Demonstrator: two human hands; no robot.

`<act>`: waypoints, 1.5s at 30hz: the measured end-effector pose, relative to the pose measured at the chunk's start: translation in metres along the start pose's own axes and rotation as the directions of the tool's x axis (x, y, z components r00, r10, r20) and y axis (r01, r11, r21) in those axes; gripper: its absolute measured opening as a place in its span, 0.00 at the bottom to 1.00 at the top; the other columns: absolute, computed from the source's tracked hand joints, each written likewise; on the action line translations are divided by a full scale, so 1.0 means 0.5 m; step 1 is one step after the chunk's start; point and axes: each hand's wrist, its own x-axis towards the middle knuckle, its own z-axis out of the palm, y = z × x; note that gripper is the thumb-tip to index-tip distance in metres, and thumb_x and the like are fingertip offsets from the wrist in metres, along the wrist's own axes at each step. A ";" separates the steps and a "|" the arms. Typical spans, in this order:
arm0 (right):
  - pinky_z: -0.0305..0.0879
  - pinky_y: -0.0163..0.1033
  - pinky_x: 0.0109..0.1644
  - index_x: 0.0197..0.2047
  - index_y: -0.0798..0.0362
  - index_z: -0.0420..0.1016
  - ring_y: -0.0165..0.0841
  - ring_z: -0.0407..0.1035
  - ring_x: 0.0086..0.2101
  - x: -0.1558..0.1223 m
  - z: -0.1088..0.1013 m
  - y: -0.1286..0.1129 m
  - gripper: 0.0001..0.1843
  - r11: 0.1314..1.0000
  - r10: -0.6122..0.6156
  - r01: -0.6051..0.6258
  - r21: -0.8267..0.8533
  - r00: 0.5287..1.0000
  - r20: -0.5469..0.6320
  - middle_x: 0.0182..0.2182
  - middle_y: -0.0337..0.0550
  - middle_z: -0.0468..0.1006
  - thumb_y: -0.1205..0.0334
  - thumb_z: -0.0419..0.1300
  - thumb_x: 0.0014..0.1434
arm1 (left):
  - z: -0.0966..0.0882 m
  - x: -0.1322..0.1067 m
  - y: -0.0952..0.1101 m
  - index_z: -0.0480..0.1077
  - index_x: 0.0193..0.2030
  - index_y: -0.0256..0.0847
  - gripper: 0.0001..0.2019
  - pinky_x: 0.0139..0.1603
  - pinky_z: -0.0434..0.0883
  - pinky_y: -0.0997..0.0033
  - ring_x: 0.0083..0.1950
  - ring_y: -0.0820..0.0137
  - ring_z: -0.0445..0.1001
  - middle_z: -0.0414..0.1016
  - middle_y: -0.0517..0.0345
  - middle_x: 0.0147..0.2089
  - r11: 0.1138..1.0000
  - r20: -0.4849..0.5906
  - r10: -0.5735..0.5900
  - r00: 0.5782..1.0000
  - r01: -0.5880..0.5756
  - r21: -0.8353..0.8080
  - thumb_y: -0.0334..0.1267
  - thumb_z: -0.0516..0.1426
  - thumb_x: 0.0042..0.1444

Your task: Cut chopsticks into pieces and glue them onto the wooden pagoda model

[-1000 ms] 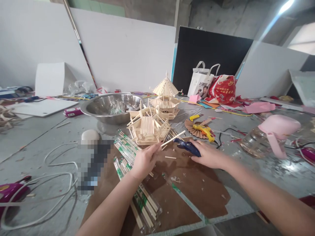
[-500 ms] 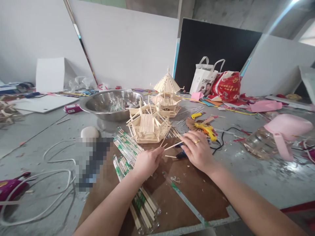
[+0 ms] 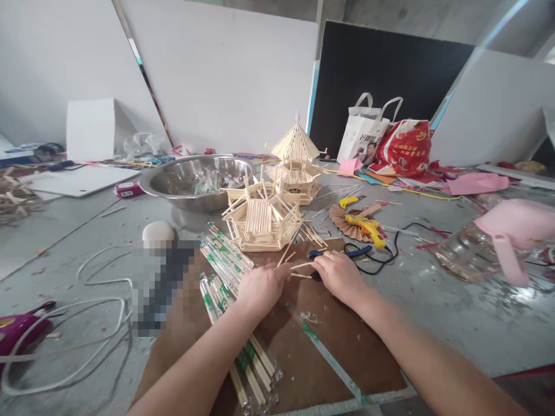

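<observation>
A short wooden chopstick (image 3: 302, 266) spans the gap between my two hands. My left hand (image 3: 263, 287) is closed round its left end, and my right hand (image 3: 339, 278) pinches the right end. Just beyond my right hand lies a tool with blue handles (image 3: 363, 252), partly hidden by the fingers. A pavilion frame built of sticks (image 3: 259, 224) stands ahead of my hands, with a roofed stick tower (image 3: 295, 151) behind it. Bundles of chopsticks in green-printed plastic wrappers (image 3: 223, 254) lie beside and under my left forearm. A brown board (image 3: 321, 358) is beneath my hands.
A steel basin (image 3: 173, 193) with wrappers inside stands at the back left. To the right are a yellow glue gun (image 3: 368, 228) with a black cord, and a pink-lidded clear jug (image 3: 470, 248). White cable (image 3: 82, 283) loops at left. Bags (image 3: 405, 147) stand behind.
My right hand has moved slightly left and down, from an outspread pose to a pinch on the chopstick's right end. The blue-handled tool shows more. My left hand keeps its hold.
</observation>
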 end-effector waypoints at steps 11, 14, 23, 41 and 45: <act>0.57 0.34 0.38 0.34 0.52 0.71 0.33 0.68 0.34 0.000 0.003 0.032 0.16 0.963 0.145 -0.133 0.233 0.989 -0.035 0.31 0.44 0.76 0.58 0.44 0.59 | -0.004 -0.005 0.001 0.66 0.44 0.52 0.15 0.30 0.61 0.72 0.34 0.68 0.71 0.73 0.57 0.36 0.999 -0.014 -0.039 0.999 0.040 0.020 0.39 0.42 0.57; 0.58 0.34 0.37 0.36 0.53 0.70 0.32 0.68 0.32 -0.004 0.005 0.028 0.16 0.927 0.184 -0.157 0.339 0.982 -0.048 0.30 0.44 0.76 0.57 0.43 0.59 | -0.004 0.000 -0.007 0.67 0.44 0.49 0.15 0.33 0.62 0.70 0.36 0.67 0.69 0.71 0.56 0.35 0.997 -0.060 -0.074 0.995 0.075 0.017 0.39 0.43 0.57; 0.59 0.32 0.27 0.30 0.54 0.70 0.27 0.64 0.22 0.041 -0.056 -0.009 0.13 0.376 0.331 -0.250 0.892 0.936 0.122 0.22 0.37 0.72 0.52 0.55 0.49 | -0.026 -0.003 0.009 0.71 0.39 0.41 0.13 0.40 0.65 0.71 0.38 0.69 0.69 0.72 0.55 0.38 0.895 -0.319 -0.061 0.946 -0.090 -0.438 0.39 0.47 0.54; 0.50 0.29 0.18 0.31 0.54 0.68 0.21 0.53 0.16 0.175 -0.080 -0.054 0.14 0.331 0.259 -0.102 0.938 0.966 0.014 0.18 0.32 0.65 0.53 0.59 0.45 | -0.045 0.040 0.019 0.63 0.25 0.37 0.14 0.13 0.49 0.82 0.12 0.84 0.55 0.63 0.67 0.17 -0.290 0.088 -0.276 0.957 0.005 -0.957 0.46 0.57 0.44; 0.58 0.32 0.25 0.34 0.53 0.69 0.25 0.60 0.22 0.186 -0.078 -0.037 0.11 0.614 0.157 -0.008 0.790 0.981 -0.112 0.25 0.37 0.71 0.55 0.55 0.51 | -0.025 0.055 0.014 0.62 0.24 0.36 0.14 0.12 0.47 0.82 0.11 0.85 0.53 0.61 0.67 0.16 -0.425 0.148 -0.282 0.948 0.015 -0.905 0.46 0.58 0.43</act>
